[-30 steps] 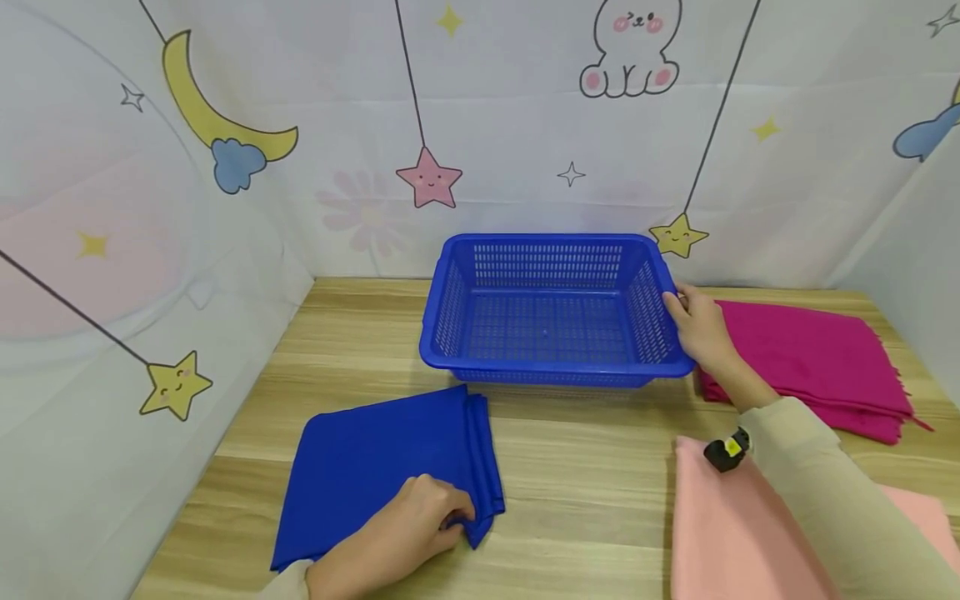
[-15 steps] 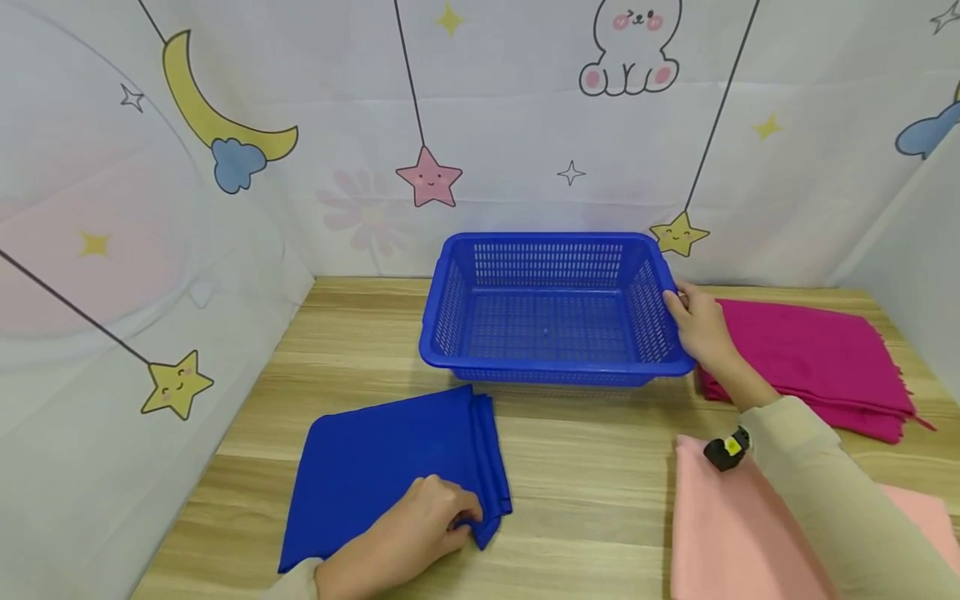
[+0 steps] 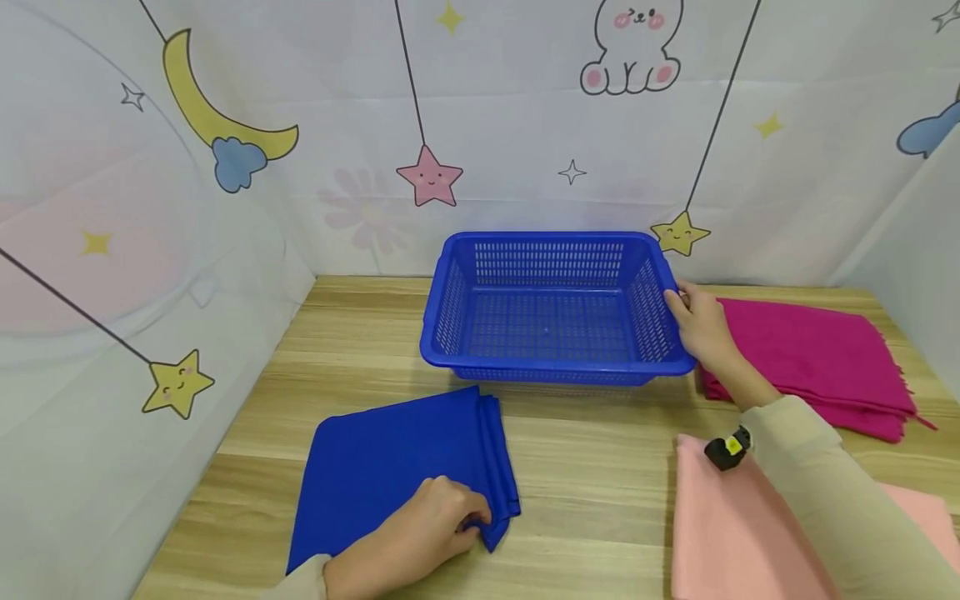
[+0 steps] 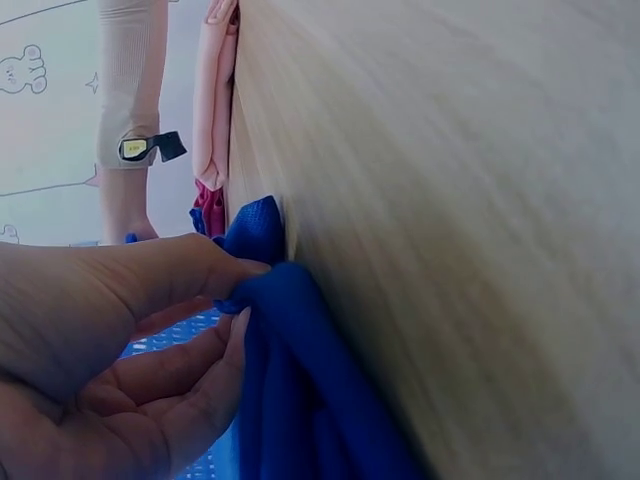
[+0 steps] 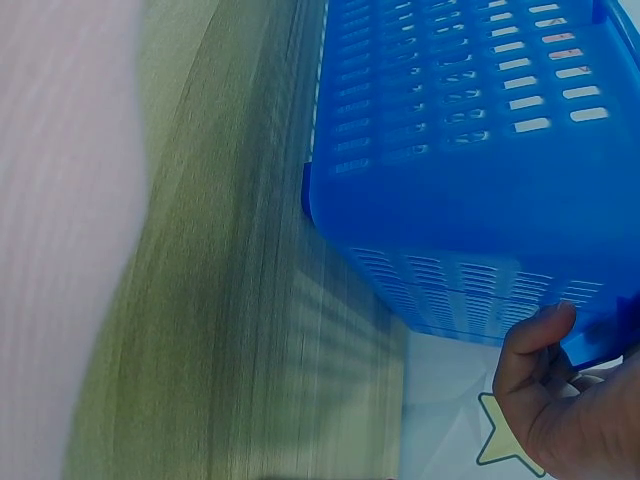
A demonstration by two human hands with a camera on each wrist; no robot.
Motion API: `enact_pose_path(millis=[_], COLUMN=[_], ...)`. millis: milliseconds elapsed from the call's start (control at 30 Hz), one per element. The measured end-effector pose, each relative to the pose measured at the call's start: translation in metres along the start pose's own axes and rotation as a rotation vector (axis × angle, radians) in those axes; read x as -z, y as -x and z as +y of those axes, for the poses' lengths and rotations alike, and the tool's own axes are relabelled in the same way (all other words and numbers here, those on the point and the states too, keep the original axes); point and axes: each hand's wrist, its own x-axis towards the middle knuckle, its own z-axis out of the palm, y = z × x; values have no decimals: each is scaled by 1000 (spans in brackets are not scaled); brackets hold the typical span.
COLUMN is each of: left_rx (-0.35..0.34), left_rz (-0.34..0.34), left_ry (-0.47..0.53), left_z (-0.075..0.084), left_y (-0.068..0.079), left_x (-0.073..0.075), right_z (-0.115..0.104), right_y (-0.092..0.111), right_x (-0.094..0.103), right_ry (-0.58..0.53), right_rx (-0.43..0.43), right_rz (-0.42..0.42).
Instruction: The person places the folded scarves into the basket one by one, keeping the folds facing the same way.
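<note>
Pinching the blue cloth (image 3: 390, 458), near left on the bench (image 3: 592, 475), with the left hand (image 3: 435, 517); gripping the far basket (image 3: 555, 367) at its right rim with the right hand (image 3: 705, 327). Could loosen the folds by tugging one corner alone; might skew the basket by pulling one side.

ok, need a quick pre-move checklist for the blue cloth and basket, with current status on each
1. Left hand has the blue cloth: ok, pinching it near its near right corner.
2. Right hand on the blue basket: ok, gripping the rim at its right end.
3. All cloth layers caught in the pinch: cannot tell, the fingers hide how many.
4. Cloth layers squared up: not ok, the right-hand edges are staggered.
5. Cloth off the table: not ok, it lies there in front of the basket.
6. Pink cloth out of both hands: ok, neither holds it.
</note>
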Motion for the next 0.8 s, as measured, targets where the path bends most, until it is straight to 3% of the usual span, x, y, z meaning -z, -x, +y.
enact_pose_path(millis=[467,800], left_rx=[-34,-12], left_rz=[-29,-98], left_ry=[-15,14], left_z=[6,11], left_y=[-7,-13], left_x=[-4,-4], right_z=[0,0], right_y=[0,0], right_x=[0,0], right_ry=[10,-10], right_rx=[3,-1], right_rz=[3,-9])
